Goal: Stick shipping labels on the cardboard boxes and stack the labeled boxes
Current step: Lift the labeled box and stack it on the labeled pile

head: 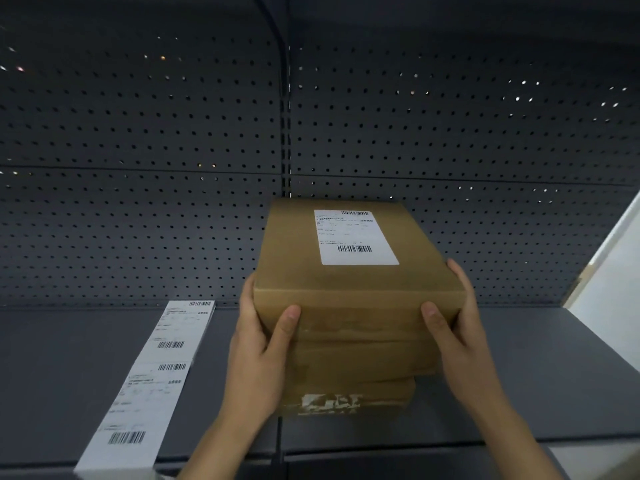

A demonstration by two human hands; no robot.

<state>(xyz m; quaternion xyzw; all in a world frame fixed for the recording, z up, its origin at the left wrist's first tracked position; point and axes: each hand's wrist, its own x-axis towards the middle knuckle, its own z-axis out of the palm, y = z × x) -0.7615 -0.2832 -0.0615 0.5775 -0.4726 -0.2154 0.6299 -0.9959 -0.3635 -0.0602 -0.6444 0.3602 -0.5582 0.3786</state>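
Note:
A brown cardboard box [349, 278] with a white shipping label [353, 237] on its top lies at the top of a stack of cardboard boxes [356, 375] on the dark grey shelf [536, 382]. My left hand [259, 355] grips the top box's near left corner, thumb on its front face. My right hand [457, 334] grips its near right corner in the same way. A strip of white shipping labels [152, 379] lies flat on the shelf to the left of the stack.
A dark perforated back panel [138, 150] rises behind the shelf, with a vertical upright [285, 133] in its middle. A pale wall [613, 271] shows at the right edge. The shelf's front edge [381, 455] runs near the bottom of the view.

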